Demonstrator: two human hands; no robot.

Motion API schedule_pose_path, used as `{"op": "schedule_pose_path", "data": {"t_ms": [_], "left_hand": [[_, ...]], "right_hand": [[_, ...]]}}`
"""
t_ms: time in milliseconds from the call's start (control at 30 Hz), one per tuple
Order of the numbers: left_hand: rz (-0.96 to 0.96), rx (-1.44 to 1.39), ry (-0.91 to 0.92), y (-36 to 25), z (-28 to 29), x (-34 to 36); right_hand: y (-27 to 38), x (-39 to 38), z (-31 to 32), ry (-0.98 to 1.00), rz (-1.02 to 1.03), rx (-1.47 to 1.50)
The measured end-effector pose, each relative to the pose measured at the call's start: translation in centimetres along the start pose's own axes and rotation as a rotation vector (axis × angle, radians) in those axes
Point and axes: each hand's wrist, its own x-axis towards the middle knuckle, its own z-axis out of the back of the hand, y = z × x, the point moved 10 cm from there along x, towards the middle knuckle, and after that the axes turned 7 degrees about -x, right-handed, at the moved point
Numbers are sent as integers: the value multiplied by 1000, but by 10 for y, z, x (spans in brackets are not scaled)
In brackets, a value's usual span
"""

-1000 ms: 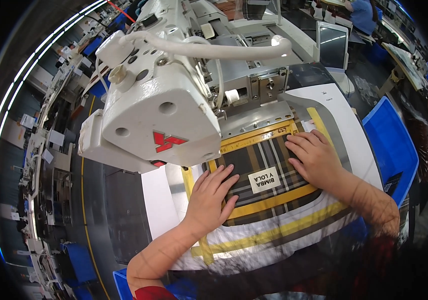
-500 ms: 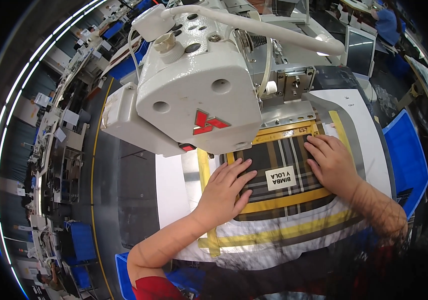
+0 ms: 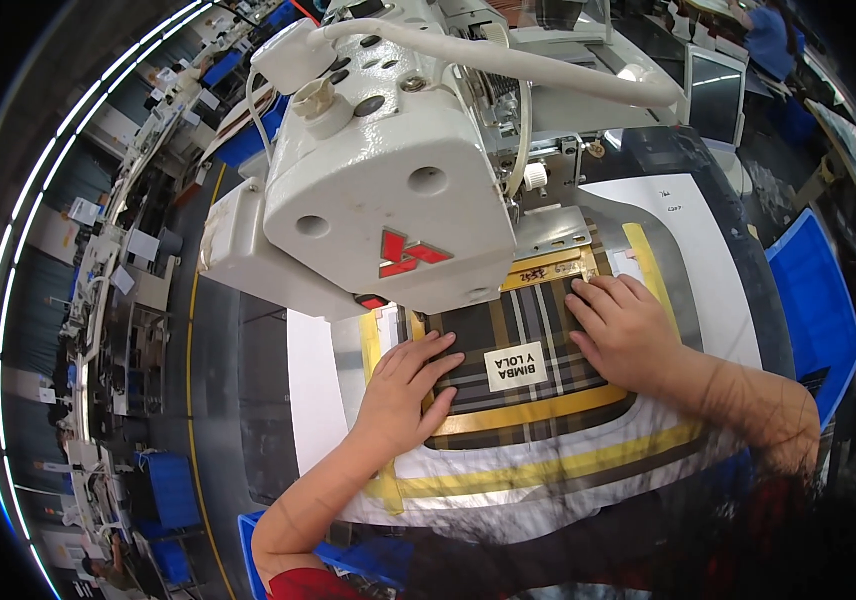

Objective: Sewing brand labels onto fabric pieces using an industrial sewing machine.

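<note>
A dark plaid fabric piece [image 3: 478, 335] lies framed by yellow strips, with a small cream label [image 3: 515, 367] on it. Yellow tape [image 3: 548, 467] edges the white sheet [image 3: 723, 300] around it. My left hand [image 3: 403, 390] rests palm down on the fabric's left side, fingers spread. On the right edge, my right hand [image 3: 628, 330] lies with its fingers stretched over the plaid. Neither hand grips anything. Over the far left part stands a white sewing machine head [image 3: 388, 190], which hides its needle area. A metal clamp plate [image 3: 554, 232] sits at the fabric's far edge.
A white hose [image 3: 508, 65] arches above the machine. Blue bins [image 3: 816, 310] stand at the right and below my left forearm. A screen [image 3: 716, 95] is at the far right. Workbenches [image 3: 113, 270] line the left, beyond a yellow floor line [image 3: 189, 370].
The plaid fabric, its taped sheet and the clamp plate have shifted left under the machine head. Both my hands have moved left with them, still lying on the fabric.
</note>
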Motion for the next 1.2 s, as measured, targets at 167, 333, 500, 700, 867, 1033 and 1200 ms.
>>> {"op": "schedule_pose_path", "data": {"t_ms": [167,333,500,700,867,1033,1200], "left_hand": [[2,26,14,-4,1,4],[49,124,52,-16,-9,22],[-14,159,54,-34,-31,47],[-38,158,84,-40,-51,65],[-53,131,78,-45,-60,75],[-39,122,43,-44,-66,77],[-33,101,6,-43,-66,77]], "right_hand": [[-1,-1,0,-21,50,-14],[-3,-2,-4,-12,72,-2],[-7,-6,-7,-17,97,21],[-14,-11,-15,14,134,69],[-17,-15,-20,24,166,96],[-19,-17,-26,42,178,128],[-19,-20,-30,38,186,141]]}}
